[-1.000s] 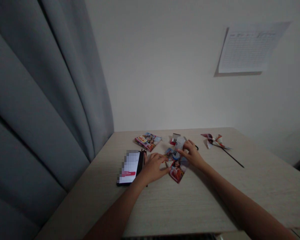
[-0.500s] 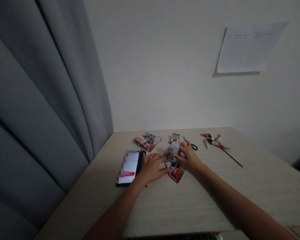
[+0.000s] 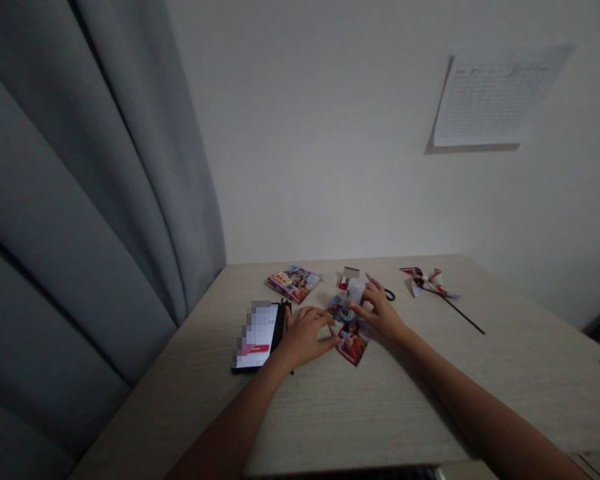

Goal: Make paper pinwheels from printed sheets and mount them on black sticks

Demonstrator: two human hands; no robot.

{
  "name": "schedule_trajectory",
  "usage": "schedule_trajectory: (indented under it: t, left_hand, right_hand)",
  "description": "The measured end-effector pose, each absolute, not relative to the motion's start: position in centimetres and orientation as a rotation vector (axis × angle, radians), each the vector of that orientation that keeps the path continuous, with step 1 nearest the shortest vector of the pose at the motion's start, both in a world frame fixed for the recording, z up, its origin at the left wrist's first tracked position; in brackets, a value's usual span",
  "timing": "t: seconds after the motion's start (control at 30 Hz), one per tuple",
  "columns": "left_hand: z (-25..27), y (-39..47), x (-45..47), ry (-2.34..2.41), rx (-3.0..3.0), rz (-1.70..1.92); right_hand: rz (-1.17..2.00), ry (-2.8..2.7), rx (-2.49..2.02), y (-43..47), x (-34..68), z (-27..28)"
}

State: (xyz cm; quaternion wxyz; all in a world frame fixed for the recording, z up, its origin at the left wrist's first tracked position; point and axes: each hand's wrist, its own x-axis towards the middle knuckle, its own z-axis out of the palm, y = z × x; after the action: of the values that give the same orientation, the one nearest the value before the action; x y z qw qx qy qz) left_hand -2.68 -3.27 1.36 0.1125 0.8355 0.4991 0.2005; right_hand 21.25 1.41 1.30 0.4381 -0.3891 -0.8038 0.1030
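Holding a bottle (image 3: 355,291), the right hand (image 3: 383,315) is over the bright paper (image 3: 352,345), right of the phone (image 3: 256,341). The left hand (image 3: 307,335), just right of the phone, touches the paper's edge; whether it pinches is hard to tell. A booklet (image 3: 295,283) is behind the phone; a pinwheel (image 3: 420,280) is far right of it.
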Motion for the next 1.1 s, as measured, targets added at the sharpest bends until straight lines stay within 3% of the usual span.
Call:
schedule_trajectory:
  t: [0.2, 0.6, 1.1]
  left_hand:
    - [1.6, -3.4, -2.7, 1.463, 2.451, 0.582]
    - [1.5, -3.3, -2.7, 1.458, 2.429, 0.596]
    - [1.4, -3.3, -2.7, 1.447, 2.441, 0.597]
  right_hand:
    - [0.662, -1.605, -0.995, 2.6, 22.1, 1.0]
    - [1.034, -1.496, -0.884, 2.4, 21.4, 1.5]
    - [1.129, -1.246, -0.801, 3.3, 21.7, 0.5]
